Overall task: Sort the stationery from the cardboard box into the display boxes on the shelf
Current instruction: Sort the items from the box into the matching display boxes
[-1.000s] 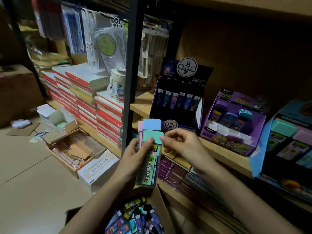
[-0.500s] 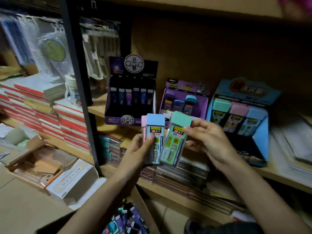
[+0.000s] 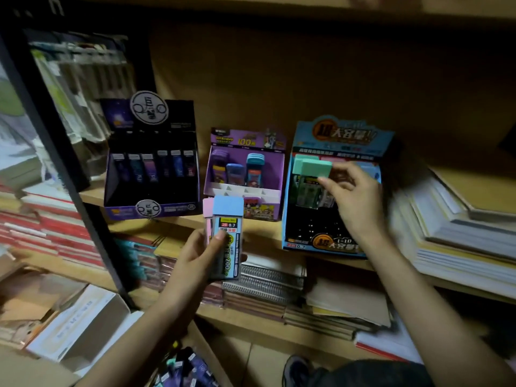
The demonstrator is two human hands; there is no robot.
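Looking down through the head camera, I see a dim storeroom with a wooden shelf (image 3: 259, 229) and a brown back panel (image 3: 307, 74) behind it. Three display boxes stand in a row along the shelf's front edge: a dark box (image 3: 150, 210) at the left end beside a black post (image 3: 69, 177), a purple box (image 3: 245, 139) in the middle, and a blue box (image 3: 321, 243) to its right. Stacks of paper (image 3: 460, 241) fill the right end of the shelf.

My right hand (image 3: 354, 202) pinches a green-capped case (image 3: 312, 169) by its top, thumb and fingers curled round it. The case is at the left slot of the blue box, upright, just in front of another green cap; I cannot tell whether it is seated.

My left hand (image 3: 195, 263) grips a blue-capped case (image 3: 227, 238), thumb across its label, with a pink-capped case (image 3: 208, 216) tucked behind it. They are held upright before the shelf's front edge, between the dark box and the purple box.

Spiral notebooks (image 3: 265, 280) lie flat on the lower shelf. Red-edged stacks (image 3: 50, 227) sit left of the post. A white carton (image 3: 75, 325) rests on the floor, and the cardboard box (image 3: 202, 344) at the bottom edge shows more cases inside. A shoe (image 3: 296, 370) is beside it.
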